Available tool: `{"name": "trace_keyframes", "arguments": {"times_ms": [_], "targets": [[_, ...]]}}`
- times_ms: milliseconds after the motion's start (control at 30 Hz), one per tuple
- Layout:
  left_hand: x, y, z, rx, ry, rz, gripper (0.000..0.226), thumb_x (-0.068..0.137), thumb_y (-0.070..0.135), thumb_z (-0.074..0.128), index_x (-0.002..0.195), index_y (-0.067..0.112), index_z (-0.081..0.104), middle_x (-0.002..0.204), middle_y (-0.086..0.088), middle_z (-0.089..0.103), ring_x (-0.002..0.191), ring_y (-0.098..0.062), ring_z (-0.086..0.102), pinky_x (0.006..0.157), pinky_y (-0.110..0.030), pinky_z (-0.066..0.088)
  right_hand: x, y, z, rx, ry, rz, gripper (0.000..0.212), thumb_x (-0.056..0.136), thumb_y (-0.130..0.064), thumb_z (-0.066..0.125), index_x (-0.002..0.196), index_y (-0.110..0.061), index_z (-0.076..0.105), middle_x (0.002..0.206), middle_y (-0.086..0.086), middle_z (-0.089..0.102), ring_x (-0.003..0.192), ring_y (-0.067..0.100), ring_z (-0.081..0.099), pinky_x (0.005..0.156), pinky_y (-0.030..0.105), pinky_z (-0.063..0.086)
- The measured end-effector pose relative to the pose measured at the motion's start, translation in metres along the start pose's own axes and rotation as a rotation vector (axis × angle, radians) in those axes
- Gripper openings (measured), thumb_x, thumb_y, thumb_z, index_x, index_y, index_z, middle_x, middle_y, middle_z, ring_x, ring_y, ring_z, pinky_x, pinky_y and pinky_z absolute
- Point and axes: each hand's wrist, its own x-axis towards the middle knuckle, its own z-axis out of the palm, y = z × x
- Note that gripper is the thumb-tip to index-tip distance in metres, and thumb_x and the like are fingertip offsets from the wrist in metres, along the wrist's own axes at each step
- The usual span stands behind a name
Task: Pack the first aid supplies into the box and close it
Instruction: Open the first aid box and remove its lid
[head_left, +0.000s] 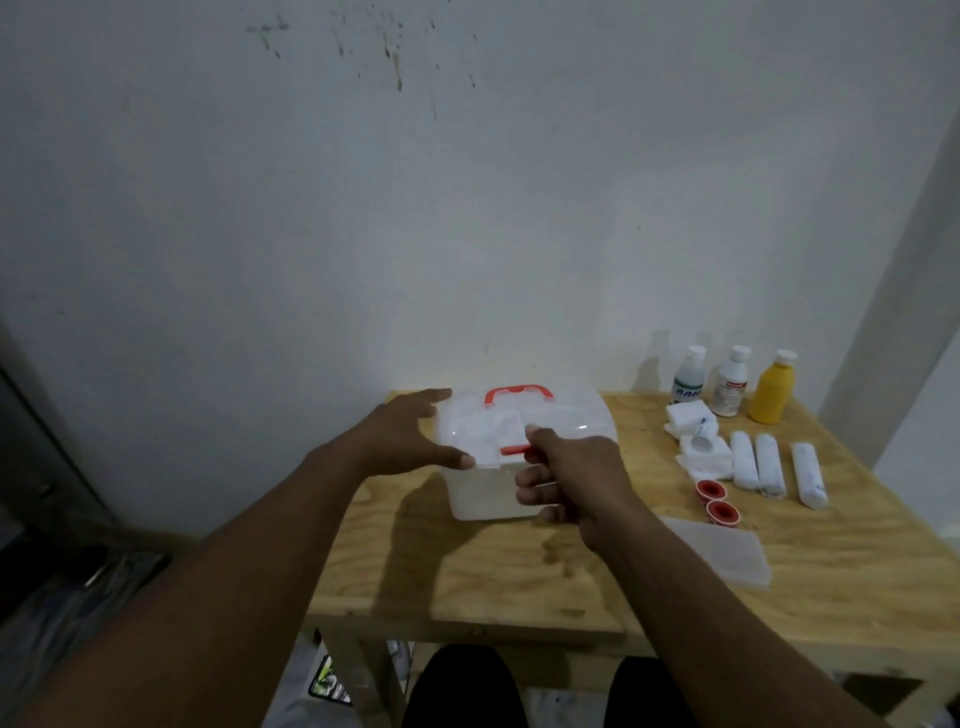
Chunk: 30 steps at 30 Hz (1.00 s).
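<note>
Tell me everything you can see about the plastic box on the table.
The box is translucent white plastic with rounded corners. Its lid is on and carries a red handle, folded flat or nearly so, and a red latch at the near edge. It stands upright on the wooden table, left of the supplies. The left hand rests on its left side; the right hand pinches the latch. The contents cannot be made out.

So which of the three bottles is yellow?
The rightmost bottle; the other two beside it are pale with printed labels.
</note>
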Motion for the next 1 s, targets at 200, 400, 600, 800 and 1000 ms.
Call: {"name": "trace_keyframes", "arguments": {"times_ms": [200,400,600,800,1000], "targets": [[-0.006,0.015,-0.030,-0.030,0.164,0.094,0.093,0.050,0.085,0.071,0.129,0.035,0.065,0.119,0.004,0.071,0.103,-0.016,0.068,0.095,-0.043,0.056,-0.003,-0.054,-0.016,-0.255,-0.133,-0.108,0.044,0.090,-0.047,0.062,0.091,-0.004,0.071,0.064,0.010,0.072,0.048,0.019,0.064,0.047,0.022,0.041],[-0.001,0.025,-0.038,-0.081,0.356,0.152,0.067,0.067,0.085,0.062,0.111,0.036,0.072,0.091,0.012,0.075,0.088,-0.010,0.072,0.085,-0.040,0.060,0.035,-0.082,-0.036,-0.413,0.287,-0.617,0.044,0.088,-0.053,0.058,0.076,-0.013,0.070,0.069,0.000,0.071,0.065,0.013,0.068,0.062,0.028,0.053],[0.024,0.031,-0.044,-0.189,0.477,0.107,0.061,0.075,0.085,0.052,0.096,0.033,0.075,0.075,0.005,0.076,0.071,-0.012,0.074,0.082,-0.041,0.061,0.106,-0.060,-0.055,-0.357,0.158,-0.527,0.044,0.089,-0.054,0.058,0.122,-0.025,0.058,0.121,0.000,0.062,0.112,0.019,0.058,0.098,0.040,0.047],[0.056,0.025,-0.026,-0.363,0.532,-0.022,0.060,0.084,0.074,0.055,0.114,0.024,0.071,0.093,0.000,0.077,0.088,-0.021,0.075,0.086,-0.041,0.059,0.144,-0.051,-0.051,-0.292,0.018,-0.431,0.039,0.096,-0.031,0.057,0.134,-0.027,0.053,0.109,-0.005,0.064,0.103,0.017,0.061,0.095,0.041,0.050],[0.070,0.013,-0.001,-0.510,0.438,-0.173,0.055,0.081,0.061,0.062,0.126,0.030,0.063,0.115,0.002,0.070,0.104,-0.026,0.070,0.098,-0.051,0.055,0.168,-0.048,-0.046,-0.294,-0.004,-0.317,0.040,0.092,-0.028,0.062,0.132,-0.020,0.057,0.104,0.001,0.066,0.103,0.027,0.065,0.076,0.035,0.053]]}}
